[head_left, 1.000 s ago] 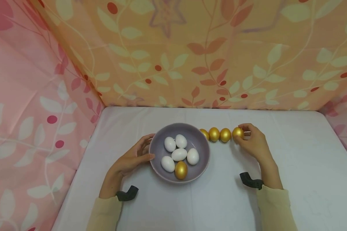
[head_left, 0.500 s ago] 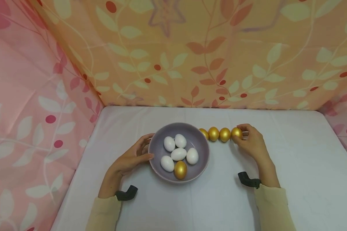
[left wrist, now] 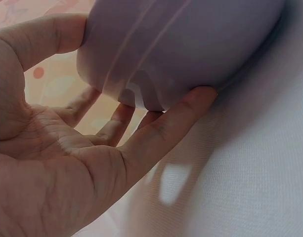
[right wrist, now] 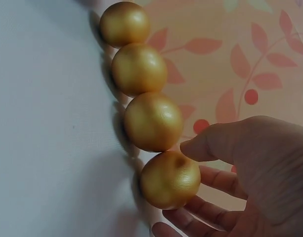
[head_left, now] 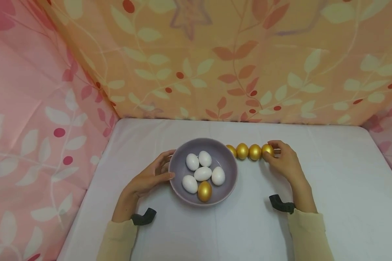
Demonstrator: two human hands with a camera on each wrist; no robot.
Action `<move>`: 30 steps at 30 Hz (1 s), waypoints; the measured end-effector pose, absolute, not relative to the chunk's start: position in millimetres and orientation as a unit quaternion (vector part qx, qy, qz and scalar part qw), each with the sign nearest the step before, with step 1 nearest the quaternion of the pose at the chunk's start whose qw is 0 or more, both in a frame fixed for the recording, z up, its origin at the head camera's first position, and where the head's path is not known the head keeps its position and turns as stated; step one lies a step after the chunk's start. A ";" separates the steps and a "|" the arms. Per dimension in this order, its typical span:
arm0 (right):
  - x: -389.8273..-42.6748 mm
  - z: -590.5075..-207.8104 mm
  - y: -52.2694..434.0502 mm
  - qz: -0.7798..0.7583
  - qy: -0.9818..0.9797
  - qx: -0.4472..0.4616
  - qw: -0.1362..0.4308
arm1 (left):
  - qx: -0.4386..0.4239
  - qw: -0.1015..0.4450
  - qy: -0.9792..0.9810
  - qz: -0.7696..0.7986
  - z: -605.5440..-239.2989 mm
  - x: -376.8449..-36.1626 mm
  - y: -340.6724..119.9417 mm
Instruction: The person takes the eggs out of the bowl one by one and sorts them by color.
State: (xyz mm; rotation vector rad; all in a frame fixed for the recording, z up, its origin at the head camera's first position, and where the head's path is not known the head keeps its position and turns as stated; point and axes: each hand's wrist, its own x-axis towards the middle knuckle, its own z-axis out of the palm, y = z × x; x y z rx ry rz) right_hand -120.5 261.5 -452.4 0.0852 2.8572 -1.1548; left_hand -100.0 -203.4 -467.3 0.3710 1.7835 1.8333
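Note:
A grey-lilac bowl (head_left: 230,167) stands on the white table and holds several white eggs (head_left: 202,174) and one gold egg (head_left: 204,191). My left hand (head_left: 167,165) grips the bowl's left wall, thumb near the rim and fingers curled under it; the left wrist view shows this hand (left wrist: 136,66) against the bowl (left wrist: 191,44). A row of gold eggs (head_left: 248,151) runs right from the bowl. My right hand (head_left: 274,154) pinches the rightmost gold egg (head_left: 267,149), which rests on the table. In the right wrist view the thumb (right wrist: 215,143) and fingers touch that egg (right wrist: 168,180).
Floral fabric walls (head_left: 215,65) close in the table at the back and on both sides. The white tabletop (head_left: 339,188) stretches to the right and front of the hands. A black wrist mount (head_left: 282,203) sits on each forearm.
The right hand and its gold egg have shifted slightly left, closer to the row. The left hand and the bowl have not moved.

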 end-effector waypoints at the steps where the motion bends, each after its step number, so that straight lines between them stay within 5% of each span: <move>1: -119.5 -452.6 261.7 -0.374 0.927 0.028 0.030 | 0.138 0.276 0.665 0.681 -467.6 -99.5 -203.1; 19: -117.8 -429.1 249.4 -0.385 0.920 0.000 -0.066 | 0.153 0.272 0.663 0.681 -468.1 -102.7 -204.5; 30: -110.6 -410.7 207.0 -0.369 0.919 -0.117 -0.075 | 0.165 0.270 0.669 0.673 -470.4 -103.3 -208.0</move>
